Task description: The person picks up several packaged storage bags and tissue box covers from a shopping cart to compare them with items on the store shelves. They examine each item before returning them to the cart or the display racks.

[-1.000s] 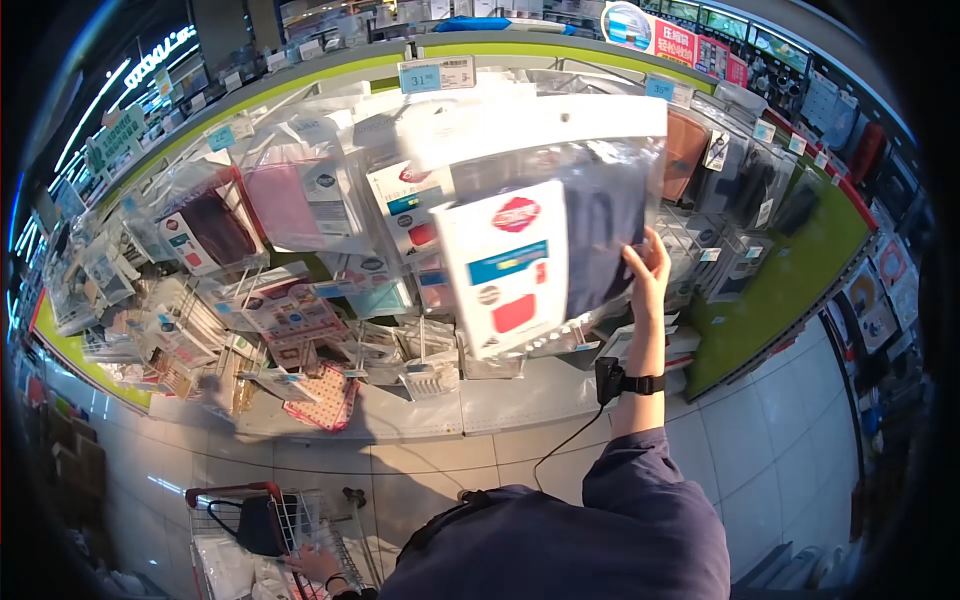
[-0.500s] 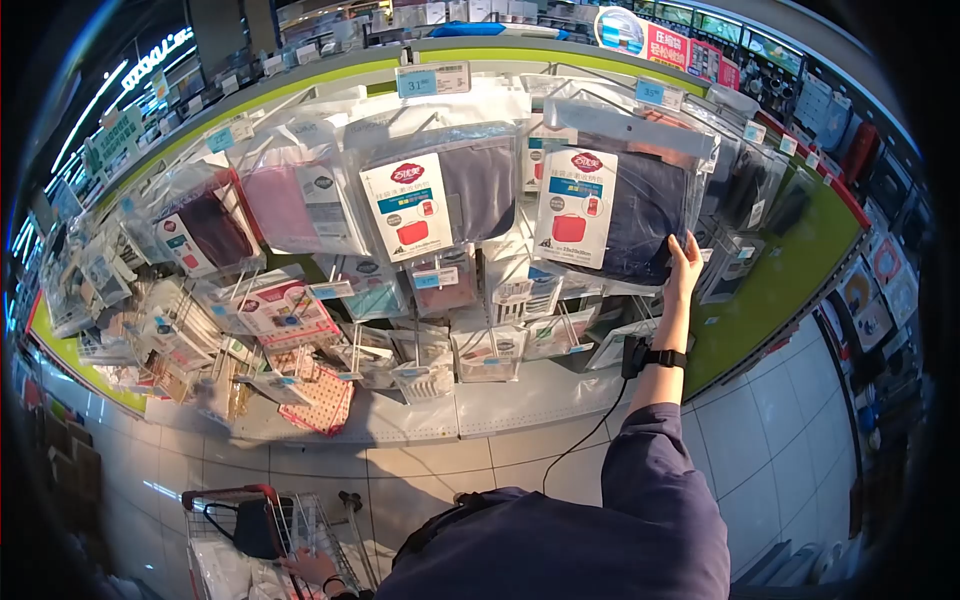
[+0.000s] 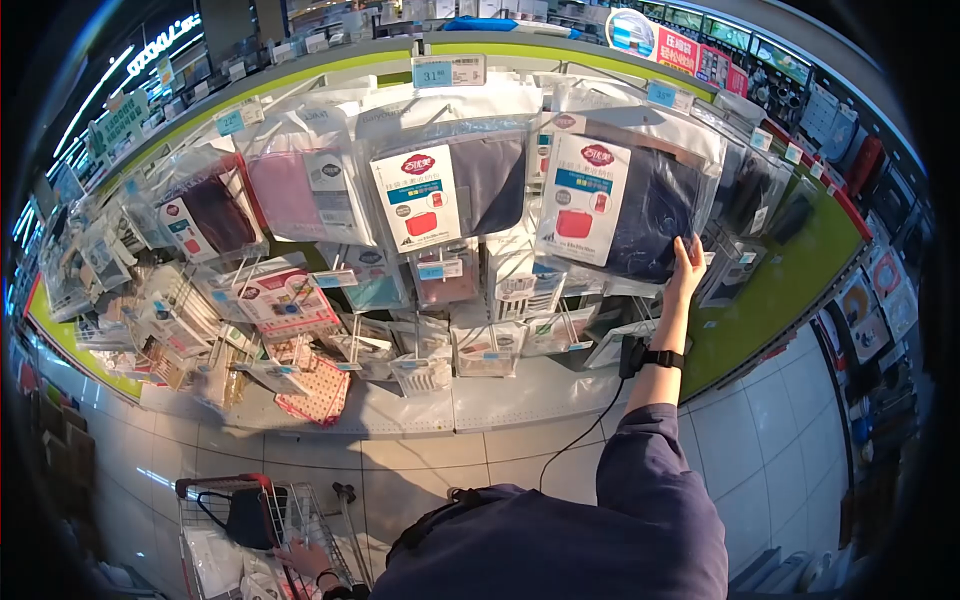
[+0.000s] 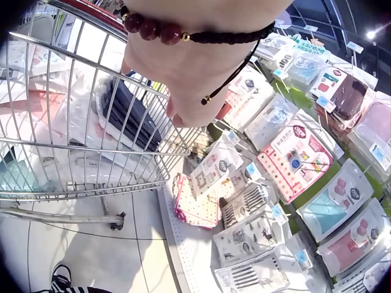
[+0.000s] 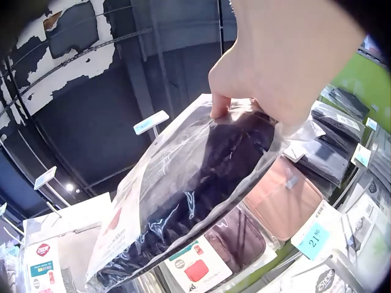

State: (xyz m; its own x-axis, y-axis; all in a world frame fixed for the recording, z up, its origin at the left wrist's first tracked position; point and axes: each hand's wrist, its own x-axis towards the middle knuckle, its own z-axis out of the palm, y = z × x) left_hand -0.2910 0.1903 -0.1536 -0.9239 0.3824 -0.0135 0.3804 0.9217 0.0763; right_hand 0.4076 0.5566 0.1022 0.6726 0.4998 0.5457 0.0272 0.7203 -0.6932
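My right hand (image 3: 684, 268) pinches the lower right edge of a clear plastic package with a folded navy storage bag (image 3: 650, 215) in it. A white card (image 3: 583, 200) with a red logo and a red bag picture shows through its front. In the right wrist view the thumb (image 5: 220, 107) lies on the plastic and the other fingers are largely hidden. Down at the left, my left hand (image 3: 305, 562) grips the side of a wire shopping cart (image 4: 79, 146), its fingers partly hidden in the left wrist view. Dark folded items (image 4: 128, 113) and white packages lie in the cart.
Hooks on the display rack hold several packaged bags, among them a grey-blue one (image 3: 490, 185) and a pink one (image 3: 285, 190). Price tags (image 3: 448, 71) jut out along the top. A green side panel (image 3: 770, 280) bounds the rack at right; tiled floor (image 3: 420, 465) lies below.
The navy bag's package has moved away from me, right and back to the rack, with my right hand still holding it; its tilt has changed slightly. My left hand stays at the cart.
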